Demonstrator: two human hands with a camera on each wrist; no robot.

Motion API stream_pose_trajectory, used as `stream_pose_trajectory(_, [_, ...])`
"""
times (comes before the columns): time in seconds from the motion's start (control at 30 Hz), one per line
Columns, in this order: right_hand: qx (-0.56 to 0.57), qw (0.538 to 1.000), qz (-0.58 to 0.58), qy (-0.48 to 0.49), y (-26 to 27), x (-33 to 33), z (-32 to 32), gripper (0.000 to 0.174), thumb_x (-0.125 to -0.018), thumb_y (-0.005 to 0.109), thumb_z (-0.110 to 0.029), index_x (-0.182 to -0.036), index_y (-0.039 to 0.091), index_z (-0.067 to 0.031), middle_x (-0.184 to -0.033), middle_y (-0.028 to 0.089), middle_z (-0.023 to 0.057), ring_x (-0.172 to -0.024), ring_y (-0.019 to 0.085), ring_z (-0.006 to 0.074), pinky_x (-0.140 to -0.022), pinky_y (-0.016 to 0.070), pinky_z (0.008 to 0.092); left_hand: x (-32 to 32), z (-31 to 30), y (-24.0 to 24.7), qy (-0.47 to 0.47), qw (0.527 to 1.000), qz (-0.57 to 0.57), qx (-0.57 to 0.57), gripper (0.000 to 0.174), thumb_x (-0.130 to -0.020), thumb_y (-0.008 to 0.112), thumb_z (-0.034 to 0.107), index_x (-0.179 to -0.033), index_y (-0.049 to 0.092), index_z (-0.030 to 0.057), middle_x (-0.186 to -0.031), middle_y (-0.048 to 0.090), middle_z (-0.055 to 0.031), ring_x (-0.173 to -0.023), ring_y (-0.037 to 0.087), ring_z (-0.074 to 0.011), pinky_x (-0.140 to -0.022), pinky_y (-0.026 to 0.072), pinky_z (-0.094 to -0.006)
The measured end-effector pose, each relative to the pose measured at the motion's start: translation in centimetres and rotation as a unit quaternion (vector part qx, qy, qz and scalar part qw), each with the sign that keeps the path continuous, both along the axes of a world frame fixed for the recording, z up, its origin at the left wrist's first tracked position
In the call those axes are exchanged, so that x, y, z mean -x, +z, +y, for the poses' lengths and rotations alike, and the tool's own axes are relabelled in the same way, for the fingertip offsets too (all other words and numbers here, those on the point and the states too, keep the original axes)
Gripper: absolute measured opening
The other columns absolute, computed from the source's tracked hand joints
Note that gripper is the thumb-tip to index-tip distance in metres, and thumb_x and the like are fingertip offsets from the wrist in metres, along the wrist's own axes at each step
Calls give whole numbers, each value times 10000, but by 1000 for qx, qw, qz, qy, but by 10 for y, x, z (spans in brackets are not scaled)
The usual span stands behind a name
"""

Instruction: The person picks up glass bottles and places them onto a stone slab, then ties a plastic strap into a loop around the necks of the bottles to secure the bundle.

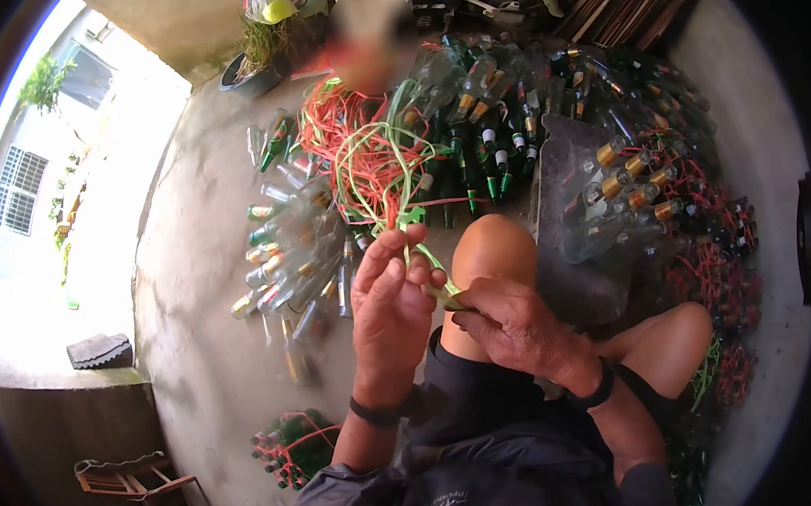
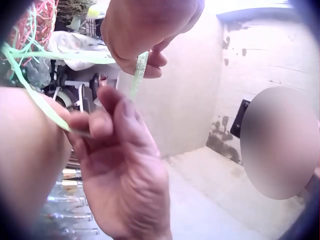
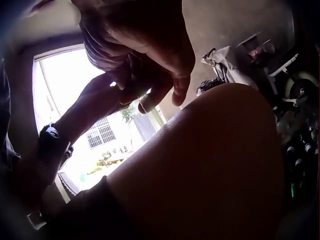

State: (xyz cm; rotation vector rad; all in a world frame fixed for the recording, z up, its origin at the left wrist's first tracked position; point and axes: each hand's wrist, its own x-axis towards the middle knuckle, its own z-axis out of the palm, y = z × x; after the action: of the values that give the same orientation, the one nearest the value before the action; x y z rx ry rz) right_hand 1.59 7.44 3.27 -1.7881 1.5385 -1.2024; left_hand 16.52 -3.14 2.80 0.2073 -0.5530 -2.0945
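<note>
A light green plastic strap [image 2: 42, 106] runs from a tangle of red and green strapping [image 1: 351, 151] to my two hands, in front of my bent knee [image 1: 494, 254]. My left hand [image 1: 385, 313] is raised palm up, the strap caught between its curled fingers. Close beside it, my right hand [image 1: 517, 325] pinches another stretch of the strap between thumb and fingers. A short piece of strap [image 2: 141, 68] hangs below the right hand in the left wrist view. In the right wrist view the right hand [image 3: 142, 40] is dark and hides most of the strap.
Glass bottles [image 1: 284, 258] lie on the floor to the left, with many more dark bottles [image 1: 482, 150] at the back. Gold-necked bottles [image 1: 615, 185] lie at the right. A red-tied bundle of bottles [image 1: 292, 452] stands at lower left, near a wooden chair [image 1: 130, 477].
</note>
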Motion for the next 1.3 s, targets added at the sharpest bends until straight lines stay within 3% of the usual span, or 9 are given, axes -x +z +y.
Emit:
stream_pose_trajectory(0.13, [-4,998,-60,-19,4,2,7,97,-896,692,-70,-953,681,9,-764,605,137,-717,628,290,-669,494,400,-15,-41,-41,33,994,-67,-75,259,-991,608,79,-1234,567,1,-1142,661,-121,-805,552,-104,-761,517,-295])
stream_pose_trajectory(0.23, [-30,986,-154,-57,12,12,12,134,-954,687,-111,-903,690,13,-693,610,66,-578,527,126,-561,411,264,-28,-83,-82,33,990,-56,-124,177,-986,607,62,-1152,573,10,-1036,644,-80,-725,505,-81,-683,487,-252])
stream_pose_trajectory(0.43, [-65,924,-358,-115,19,39,28,214,-983,680,-175,-891,695,17,-734,629,0,-638,539,71,-565,384,216,-47,-160,-120,85,972,-92,-198,149,-987,611,23,-1122,556,-8,-957,647,-117,-650,472,-91,-544,403,-195])
stream_pose_trajectory(0.63, [45,891,-436,-116,29,63,35,320,-989,676,-243,-779,588,-17,-614,445,-10,-539,366,62,-526,366,254,-56,-220,-114,78,976,-149,-137,138,-981,584,-3,-1105,530,-28,-907,615,-104,-593,408,-69,-525,381,-200])
stream_pose_trajectory(0.93, [79,902,-400,-143,33,90,52,298,-996,652,-238,-782,544,-60,-634,394,-30,-524,341,50,-511,337,270,-69,-301,-98,120,949,-285,51,197,-961,536,-64,-1148,490,-22,-899,603,-94,-575,390,-61,-511,364,-215])
stream_pose_trajectory(1.0, [98,902,-405,-116,32,97,54,295,-986,674,-246,-789,543,-70,-636,396,-25,-542,360,54,-529,350,272,-84,-326,-109,128,963,-234,-41,304,-884,606,-100,-1188,593,-97,-1026,664,-85,-793,566,-80,-655,466,-216])
stream_pose_trajectory(1.1, [81,915,-376,-123,33,110,68,316,-966,703,-263,-784,526,-73,-641,405,-16,-577,390,92,-564,371,283,-102,-352,-118,185,711,-514,442,281,-877,606,-89,-1158,616,-70,-968,664,-86,-709,569,-91,-579,448,-228])
stream_pose_trajectory(1.2, [58,940,-314,-118,35,120,79,328,-957,704,-243,-763,506,-67,-639,417,-2,-577,388,123,-564,365,294,-104,-366,-100,154,799,-470,342,250,-892,591,-52,-1140,629,-53,-887,639,-80,-601,525,-95,-483,386,-237])
stream_pose_trajectory(1.3, [51,970,-177,-158,31,129,89,364,-957,708,-241,-725,488,-68,-614,393,-11,-555,361,110,-539,333,297,-89,-338,-51,190,895,-400,44,270,-895,594,-24,-1163,627,-43,-816,592,-66,-541,439,-82,-419,304,-237])
